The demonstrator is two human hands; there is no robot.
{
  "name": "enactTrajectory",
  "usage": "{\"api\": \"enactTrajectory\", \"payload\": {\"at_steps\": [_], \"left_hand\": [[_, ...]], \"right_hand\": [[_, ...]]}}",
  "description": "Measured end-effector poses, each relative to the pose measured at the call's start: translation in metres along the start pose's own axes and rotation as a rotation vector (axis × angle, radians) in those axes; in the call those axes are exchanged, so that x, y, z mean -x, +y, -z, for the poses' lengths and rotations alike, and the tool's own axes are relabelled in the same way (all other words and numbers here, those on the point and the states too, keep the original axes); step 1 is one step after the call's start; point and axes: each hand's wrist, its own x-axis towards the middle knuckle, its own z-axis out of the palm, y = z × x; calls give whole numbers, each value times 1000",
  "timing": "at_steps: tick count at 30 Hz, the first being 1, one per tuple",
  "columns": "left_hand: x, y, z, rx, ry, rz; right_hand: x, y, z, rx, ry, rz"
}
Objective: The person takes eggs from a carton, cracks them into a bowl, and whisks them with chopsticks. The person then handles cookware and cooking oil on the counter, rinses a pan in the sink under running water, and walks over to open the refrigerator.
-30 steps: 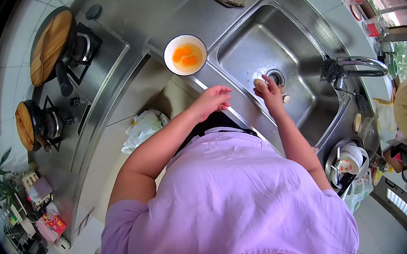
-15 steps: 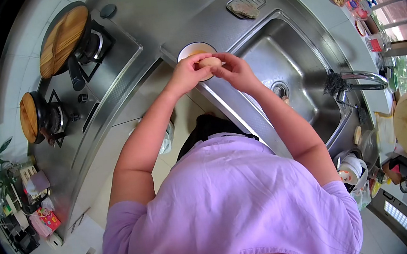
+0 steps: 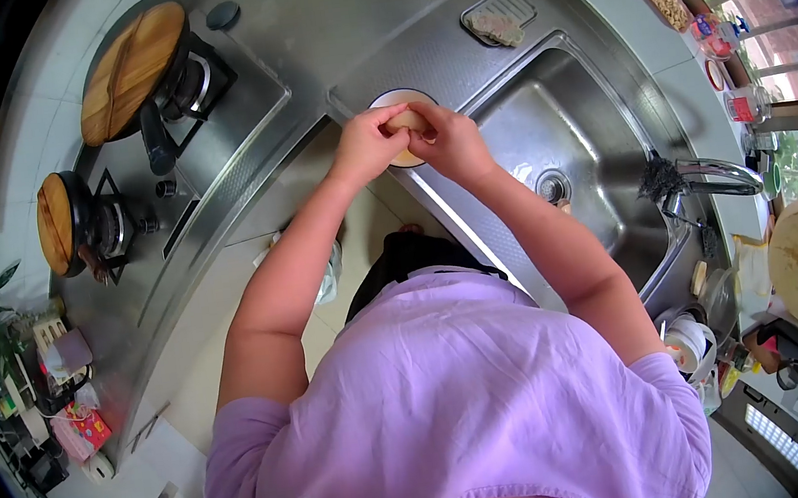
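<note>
Above a white bowl with a dark blue rim [image 3: 399, 97], both hands grip one egg [image 3: 407, 121]. My left hand [image 3: 370, 141] has its fingers closed on the egg's left side. From the right, my right hand [image 3: 454, 141] pinches the same egg, its fingers and thumb close to those of the left. Fingers cover much of the shell, so I cannot tell whether it is cracked. The bowl stands on the steel counter just left of the sink, partly hidden under the hands, with something yellowish inside it.
The steel sink [image 3: 595, 153] lies to the right, with a faucet [image 3: 720, 175] and a black scrubber [image 3: 657, 180]. A soap rack [image 3: 507, 8] holds a pale sponge or cloth behind it. On the left stove sit a large wood-lidded pan [image 3: 128, 73] and a smaller lidded pot [image 3: 57, 224].
My right-hand fingers have drawn in closer around the egg, and more of it is covered. The whole view has shifted slightly; the hands remain over the bowl.
</note>
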Motion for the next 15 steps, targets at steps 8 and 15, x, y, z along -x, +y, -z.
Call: {"api": "enactTrajectory", "payload": {"at_steps": [8, 15], "left_hand": [[-12, -4, -2, -70, 7, -56], [-16, -8, -8, -64, 40, -112]], "right_hand": [[-5, 7, -3, 83, 53, 26], [-6, 13, -5, 167, 104, 127]]}}
